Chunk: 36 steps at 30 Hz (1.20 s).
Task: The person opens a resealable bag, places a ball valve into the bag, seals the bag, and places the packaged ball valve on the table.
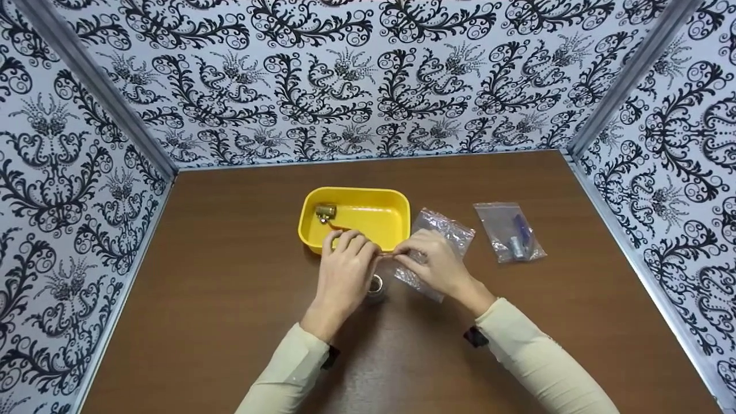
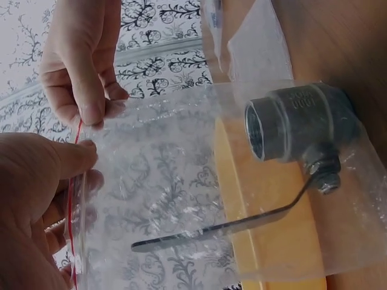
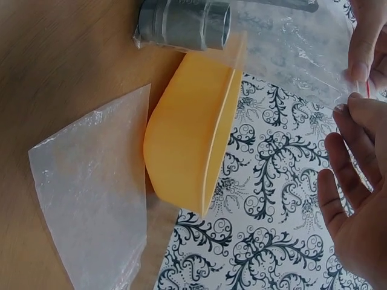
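Note:
My left hand (image 1: 343, 273) and right hand (image 1: 436, 263) are together in front of the yellow tray. Between them they pinch the red-lined zip edge of a clear zip bag (image 2: 163, 151). Inside the bag, low down, is a metal ball valve (image 2: 296, 118) with a long, thin lever. In the left wrist view both thumbs press along the seal, left hand (image 2: 36, 181) below the right hand (image 2: 81, 54). The right wrist view shows the right hand's (image 3: 363, 175) thumb and forefinger at the bag's corner, its other fingers loosely spread.
The yellow tray (image 1: 368, 193) holds another ball valve (image 1: 325, 212) at its left end. A flat clear bag (image 1: 445, 230) lies to the tray's right. Farther right is a zip bag (image 1: 500, 221) with a small metal cylinder and a purple item. Patterned walls (image 1: 368, 86) enclose the table.

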Each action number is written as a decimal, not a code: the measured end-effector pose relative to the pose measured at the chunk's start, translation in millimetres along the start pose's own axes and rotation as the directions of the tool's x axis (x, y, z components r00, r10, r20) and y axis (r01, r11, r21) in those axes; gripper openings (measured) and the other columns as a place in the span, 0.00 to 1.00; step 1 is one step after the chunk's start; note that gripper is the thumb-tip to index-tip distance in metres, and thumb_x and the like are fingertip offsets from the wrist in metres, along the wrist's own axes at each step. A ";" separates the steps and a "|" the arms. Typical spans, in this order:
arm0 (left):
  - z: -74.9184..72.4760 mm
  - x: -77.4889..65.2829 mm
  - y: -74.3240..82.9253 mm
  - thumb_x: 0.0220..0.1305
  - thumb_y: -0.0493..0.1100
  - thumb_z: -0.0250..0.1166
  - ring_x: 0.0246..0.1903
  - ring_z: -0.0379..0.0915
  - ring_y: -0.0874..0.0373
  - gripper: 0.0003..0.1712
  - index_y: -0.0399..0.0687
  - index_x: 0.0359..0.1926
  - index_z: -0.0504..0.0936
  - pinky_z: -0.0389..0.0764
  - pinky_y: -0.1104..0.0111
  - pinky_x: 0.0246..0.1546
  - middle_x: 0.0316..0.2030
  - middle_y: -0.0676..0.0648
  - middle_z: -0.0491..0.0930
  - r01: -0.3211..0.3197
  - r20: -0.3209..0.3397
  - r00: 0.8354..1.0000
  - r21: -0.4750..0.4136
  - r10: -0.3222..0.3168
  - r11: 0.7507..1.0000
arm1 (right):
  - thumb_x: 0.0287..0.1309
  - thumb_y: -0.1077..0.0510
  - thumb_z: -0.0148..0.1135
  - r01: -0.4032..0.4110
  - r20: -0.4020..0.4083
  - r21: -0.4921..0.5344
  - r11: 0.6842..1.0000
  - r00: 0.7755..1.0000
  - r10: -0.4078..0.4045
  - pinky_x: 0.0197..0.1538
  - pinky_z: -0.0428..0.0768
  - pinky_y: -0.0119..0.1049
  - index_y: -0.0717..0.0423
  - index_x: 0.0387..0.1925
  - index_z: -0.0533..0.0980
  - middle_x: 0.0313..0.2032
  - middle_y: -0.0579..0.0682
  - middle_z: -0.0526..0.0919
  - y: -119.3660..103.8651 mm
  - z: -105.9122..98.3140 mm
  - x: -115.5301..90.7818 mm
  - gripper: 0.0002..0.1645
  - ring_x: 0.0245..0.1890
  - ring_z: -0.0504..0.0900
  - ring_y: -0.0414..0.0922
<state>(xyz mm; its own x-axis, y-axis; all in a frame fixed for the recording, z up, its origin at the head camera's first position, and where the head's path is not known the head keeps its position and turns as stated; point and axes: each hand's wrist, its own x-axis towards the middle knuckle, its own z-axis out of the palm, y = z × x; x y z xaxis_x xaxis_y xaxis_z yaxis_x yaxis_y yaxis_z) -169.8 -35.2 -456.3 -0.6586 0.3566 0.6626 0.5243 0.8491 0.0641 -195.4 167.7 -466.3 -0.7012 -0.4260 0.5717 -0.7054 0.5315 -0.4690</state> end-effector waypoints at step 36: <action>0.7 -8.8 -13.0 0.60 0.46 0.66 0.42 0.74 0.54 0.04 0.53 0.33 0.80 0.64 0.54 0.56 0.33 0.53 0.80 0.043 -0.037 0.998 -0.042 -0.045 0.998 | 0.53 0.55 0.71 0.007 -0.034 -0.049 0.999 0.999 -0.009 0.43 0.77 0.38 0.50 0.33 0.85 0.30 0.42 0.88 1.4 3.7 0.0 0.05 0.32 0.81 0.39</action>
<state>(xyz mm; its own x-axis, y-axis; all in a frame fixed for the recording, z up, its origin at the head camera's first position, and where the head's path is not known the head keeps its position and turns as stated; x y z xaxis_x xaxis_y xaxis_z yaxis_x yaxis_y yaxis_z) -171.2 -49.1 -463.5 -0.6608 0.3035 0.6864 0.5179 0.8464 0.1243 -196.8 165.7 -469.4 -0.6909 -0.4060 0.5981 -0.7045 0.5639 -0.4309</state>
